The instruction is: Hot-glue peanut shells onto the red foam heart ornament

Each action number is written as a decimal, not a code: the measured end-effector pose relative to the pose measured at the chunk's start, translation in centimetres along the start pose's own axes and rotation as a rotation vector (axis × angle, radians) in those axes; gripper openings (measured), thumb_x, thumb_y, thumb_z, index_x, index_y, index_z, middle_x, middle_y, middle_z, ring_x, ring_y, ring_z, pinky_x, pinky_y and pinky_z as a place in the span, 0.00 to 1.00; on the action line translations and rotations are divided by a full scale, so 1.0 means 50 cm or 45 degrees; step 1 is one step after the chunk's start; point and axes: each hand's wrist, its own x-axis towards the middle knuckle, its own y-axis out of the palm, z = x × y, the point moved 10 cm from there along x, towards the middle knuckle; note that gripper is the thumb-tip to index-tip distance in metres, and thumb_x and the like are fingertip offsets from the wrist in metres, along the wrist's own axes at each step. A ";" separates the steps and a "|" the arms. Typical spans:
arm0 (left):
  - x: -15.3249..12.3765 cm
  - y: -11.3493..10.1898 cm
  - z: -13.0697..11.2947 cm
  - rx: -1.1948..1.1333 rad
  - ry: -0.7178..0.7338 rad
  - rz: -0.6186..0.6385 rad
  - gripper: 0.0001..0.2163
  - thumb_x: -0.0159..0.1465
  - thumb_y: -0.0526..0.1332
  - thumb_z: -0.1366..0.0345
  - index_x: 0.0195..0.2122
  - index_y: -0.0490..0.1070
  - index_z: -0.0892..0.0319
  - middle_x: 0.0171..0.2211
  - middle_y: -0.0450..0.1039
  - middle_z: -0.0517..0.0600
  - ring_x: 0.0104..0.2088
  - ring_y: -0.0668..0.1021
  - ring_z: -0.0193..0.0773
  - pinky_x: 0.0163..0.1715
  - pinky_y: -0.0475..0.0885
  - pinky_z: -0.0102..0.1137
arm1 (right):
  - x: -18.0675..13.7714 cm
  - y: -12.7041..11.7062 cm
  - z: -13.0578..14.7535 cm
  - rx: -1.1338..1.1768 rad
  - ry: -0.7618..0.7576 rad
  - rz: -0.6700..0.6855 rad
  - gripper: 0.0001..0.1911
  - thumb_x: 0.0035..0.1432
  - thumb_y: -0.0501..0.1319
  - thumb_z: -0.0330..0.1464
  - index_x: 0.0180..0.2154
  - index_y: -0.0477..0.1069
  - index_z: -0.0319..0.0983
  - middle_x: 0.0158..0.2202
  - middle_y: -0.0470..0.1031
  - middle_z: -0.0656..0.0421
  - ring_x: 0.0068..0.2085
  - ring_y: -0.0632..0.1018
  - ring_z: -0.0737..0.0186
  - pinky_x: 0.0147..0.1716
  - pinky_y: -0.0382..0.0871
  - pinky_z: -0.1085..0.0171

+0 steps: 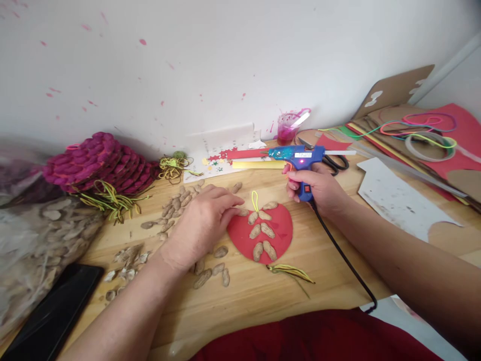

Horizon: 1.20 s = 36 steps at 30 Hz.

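My right hand (313,188) is wrapped round the handle of a blue hot glue gun (296,156), its nozzle pointing left and a glue stick out of its back. With closed fingertips my left hand (210,215) pinches a peanut (242,212) at the upper left edge of a red heart-shaped piece (244,240). Pairs of peanuts (267,230) lie down the middle of the red piece, and one more sits at its upper right edge. A yellow cord loop (255,200) stands at its top. Dark and yellow tassel strands (291,273) lie at its lower tip.
Loose peanuts (176,203) lie left of my left hand, with broken shells (128,258) nearer me. A phone (56,311), a bag of peanuts (52,235) and stacked purple peanut pieces (93,160) fill the left. Scissors (336,163), a paint cup (288,129) and card scraps (398,195) lie behind and right.
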 end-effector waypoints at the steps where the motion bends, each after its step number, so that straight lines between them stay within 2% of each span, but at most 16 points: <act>1: 0.000 0.003 -0.003 0.010 0.015 0.008 0.05 0.67 0.63 0.70 0.42 0.79 0.58 0.39 0.80 0.52 0.41 0.78 0.42 0.44 0.75 0.37 | 0.000 0.000 0.000 -0.003 -0.002 0.000 0.09 0.50 0.69 0.33 0.34 0.72 0.38 0.19 0.66 0.65 0.20 0.73 0.66 0.16 0.60 0.68; 17: -0.004 0.035 -0.016 0.091 0.091 0.089 0.06 0.69 0.61 0.68 0.38 0.79 0.58 0.36 0.79 0.52 0.39 0.75 0.44 0.42 0.72 0.38 | 0.002 0.002 0.003 -0.023 -0.022 0.018 0.10 0.50 0.68 0.34 0.34 0.71 0.39 0.18 0.66 0.66 0.20 0.72 0.66 0.16 0.60 0.69; 29: -0.004 0.039 -0.027 0.207 0.150 0.127 0.08 0.70 0.60 0.66 0.38 0.78 0.59 0.34 0.77 0.52 0.37 0.74 0.44 0.39 0.70 0.38 | -0.002 0.002 0.006 0.028 -0.039 0.008 0.10 0.49 0.69 0.33 0.34 0.70 0.39 0.19 0.66 0.67 0.19 0.71 0.67 0.16 0.61 0.68; 36: -0.004 0.044 -0.039 0.273 0.153 0.193 0.10 0.72 0.56 0.67 0.38 0.77 0.60 0.33 0.76 0.53 0.39 0.73 0.46 0.42 0.71 0.40 | -0.016 0.012 0.021 0.068 -0.056 0.032 0.10 0.53 0.69 0.35 0.34 0.71 0.39 0.19 0.67 0.66 0.19 0.72 0.67 0.16 0.61 0.69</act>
